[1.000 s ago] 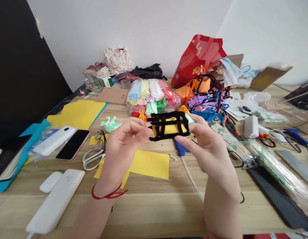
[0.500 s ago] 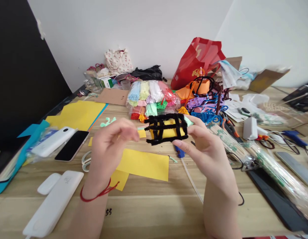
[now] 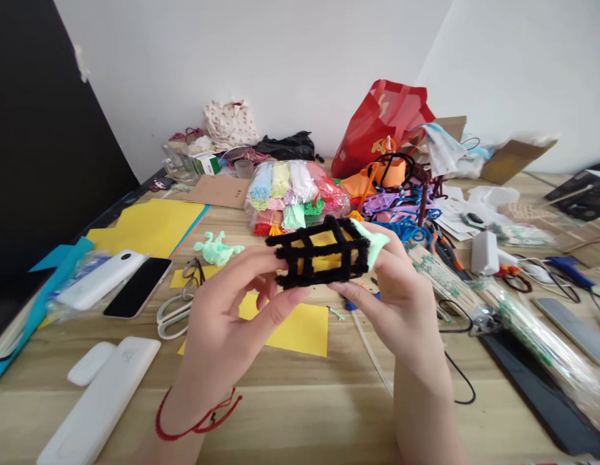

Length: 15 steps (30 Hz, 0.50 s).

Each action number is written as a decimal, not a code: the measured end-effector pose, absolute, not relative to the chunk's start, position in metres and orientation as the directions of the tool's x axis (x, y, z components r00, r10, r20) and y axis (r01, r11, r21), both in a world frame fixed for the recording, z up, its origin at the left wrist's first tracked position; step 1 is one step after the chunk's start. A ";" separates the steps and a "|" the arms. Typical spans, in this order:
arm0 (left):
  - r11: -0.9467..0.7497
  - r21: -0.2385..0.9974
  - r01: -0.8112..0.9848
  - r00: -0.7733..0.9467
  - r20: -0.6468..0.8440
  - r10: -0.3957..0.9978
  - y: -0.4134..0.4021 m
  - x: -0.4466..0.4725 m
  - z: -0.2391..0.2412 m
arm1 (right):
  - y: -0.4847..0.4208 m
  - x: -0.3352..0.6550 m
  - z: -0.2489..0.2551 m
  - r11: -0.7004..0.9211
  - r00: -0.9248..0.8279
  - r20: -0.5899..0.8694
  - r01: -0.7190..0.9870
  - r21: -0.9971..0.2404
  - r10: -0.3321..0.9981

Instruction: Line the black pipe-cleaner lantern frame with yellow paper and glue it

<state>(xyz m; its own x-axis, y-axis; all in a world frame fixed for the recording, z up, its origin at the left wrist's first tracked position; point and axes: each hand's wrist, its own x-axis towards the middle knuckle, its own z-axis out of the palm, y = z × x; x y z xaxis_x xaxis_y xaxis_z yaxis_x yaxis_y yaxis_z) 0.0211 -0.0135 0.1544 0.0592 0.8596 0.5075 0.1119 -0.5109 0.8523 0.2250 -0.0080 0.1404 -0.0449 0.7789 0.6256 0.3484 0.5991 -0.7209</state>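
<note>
Between my hands is a black pipe-cleaner frame (image 3: 305,248), a lantern-like cage lying sideways, with yellow paper showing between its bars. A mint-green piece (image 3: 371,241) caps its right end. My right hand (image 3: 401,290) grips that end, thumb below and fingers behind. At the left end, my left hand (image 3: 236,303) has its fingers around the bars and its thumb at the lower edge; some fingertips are hidden. Beneath them lies a yellow paper strip (image 3: 300,329) on the table. White-handled scissors (image 3: 172,318) rest beside my left hand.
Several pipe-cleaner bundles (image 3: 290,194) lie in clear plastic behind the hands. Mint-green scraps (image 3: 217,248) and a black phone (image 3: 139,285) are on the left. Wrapped sticks (image 3: 537,329), pliers (image 3: 445,248) and a blue glue gun (image 3: 571,270) lie on the right. A red bag (image 3: 382,129) stands behind.
My left hand has moved right and taken hold of the frame's left end. The frame has turned, so more of its mint-green cap shows.
</note>
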 end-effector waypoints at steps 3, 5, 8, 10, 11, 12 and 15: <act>-0.460 0.887 0.044 0.037 0.458 0.888 -0.014 0.021 0.152 | -0.009 0.226 0.141 0.592 -0.072 0.611 0.359 -0.722 0.788; -0.419 0.907 -0.040 0.062 0.421 0.905 -0.013 0.021 0.151 | -0.009 0.228 0.143 0.582 -0.089 0.594 0.358 -0.730 0.800; -0.346 0.934 -0.093 0.147 0.356 0.923 -0.009 0.020 0.150 | -0.009 0.230 0.144 0.572 -0.097 0.577 0.342 -0.746 0.811; -0.315 0.945 -0.085 0.163 0.325 0.931 -0.005 0.021 0.150 | -0.009 0.230 0.144 0.571 -0.106 0.570 0.319 -0.756 0.815; -0.305 0.948 -0.089 0.154 0.316 0.936 -0.003 0.021 0.150 | -0.009 0.230 0.144 0.570 -0.113 0.566 0.309 -0.761 0.817; -0.296 0.950 -0.101 0.140 0.308 0.941 -0.002 0.021 0.150 | -0.008 0.230 0.143 0.568 -0.121 0.560 0.300 -0.767 0.820; -0.252 0.958 -0.141 0.148 0.272 0.951 0.000 0.020 0.151 | -0.007 0.230 0.141 0.565 -0.145 0.548 0.284 -0.775 0.824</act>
<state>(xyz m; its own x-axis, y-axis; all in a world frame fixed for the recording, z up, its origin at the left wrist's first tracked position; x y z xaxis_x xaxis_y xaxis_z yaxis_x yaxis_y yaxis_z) 0.0204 0.0001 0.1514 0.1484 0.9508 0.2718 -0.1405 -0.2518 0.9575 0.2297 -0.0071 0.1414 -0.1454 0.8238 0.5480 0.2836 0.5653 -0.7746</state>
